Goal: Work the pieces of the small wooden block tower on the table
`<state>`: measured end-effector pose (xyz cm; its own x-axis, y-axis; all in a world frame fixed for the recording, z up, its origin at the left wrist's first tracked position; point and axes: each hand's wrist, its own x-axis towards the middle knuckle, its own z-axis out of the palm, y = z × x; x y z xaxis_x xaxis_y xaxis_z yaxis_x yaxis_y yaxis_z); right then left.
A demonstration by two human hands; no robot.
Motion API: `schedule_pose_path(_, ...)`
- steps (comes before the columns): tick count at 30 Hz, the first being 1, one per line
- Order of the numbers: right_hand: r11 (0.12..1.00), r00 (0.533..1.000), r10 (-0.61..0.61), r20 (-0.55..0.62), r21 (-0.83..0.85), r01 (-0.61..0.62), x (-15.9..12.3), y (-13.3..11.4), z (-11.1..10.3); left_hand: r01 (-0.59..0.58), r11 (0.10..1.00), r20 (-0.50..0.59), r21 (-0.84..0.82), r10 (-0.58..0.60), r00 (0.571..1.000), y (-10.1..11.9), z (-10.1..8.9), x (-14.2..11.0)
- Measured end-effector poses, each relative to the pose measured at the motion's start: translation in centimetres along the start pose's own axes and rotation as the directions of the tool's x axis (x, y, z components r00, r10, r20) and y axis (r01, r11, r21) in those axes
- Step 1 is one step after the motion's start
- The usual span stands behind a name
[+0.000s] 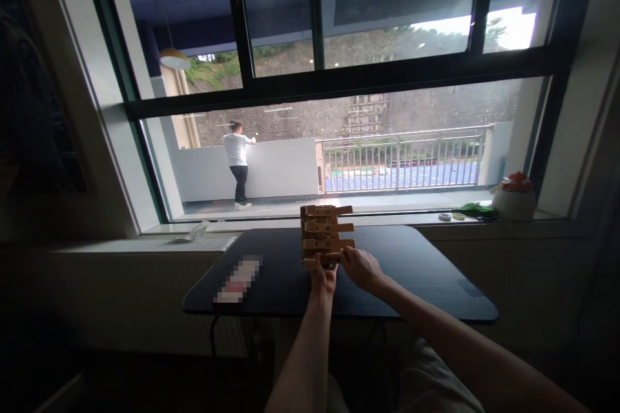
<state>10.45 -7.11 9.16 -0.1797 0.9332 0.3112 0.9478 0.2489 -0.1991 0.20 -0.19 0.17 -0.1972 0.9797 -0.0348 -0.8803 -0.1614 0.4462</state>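
A brown, speckled block (320,228) is held up above the dark table, near its far edge. Several light wooden strips (334,211), shaped like clothespins, lie across it one above another, their ends sticking out to the right. My left hand (323,279) grips the block's lower edge from below, with its fingers partly hidden. On the right, my right hand (362,268) is closed around the outer end of the lowest wooden strip (332,258). Whether that strip is fixed to the block cannot be made out.
The dark table (411,271) has a blurred-out flat item (239,279) at its left. Behind it runs a windowsill with a white pot with an orange lid (515,197), small rings (444,217) and a clear plastic piece (196,231). Outside the window stands a person (236,158).
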Motion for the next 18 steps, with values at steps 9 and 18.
schedule_pose_path(9, 0.902, 0.925, -0.372, 0.075, -0.205, 0.380, -1.4, -1.2, -2.5, 0.000, 1.000, -0.022, 0.017, 0.001, 1.000, 0.0, 0.0, 0.2)
schedule_pose_path(18, 0.995, 0.997, -0.066, 0.046, -0.073, 0.070, -1.0, 0.3, -0.6, 0.018, 1.000, 0.002, -0.022, -0.018, 1.000, 0.2, 0.2, -0.3)
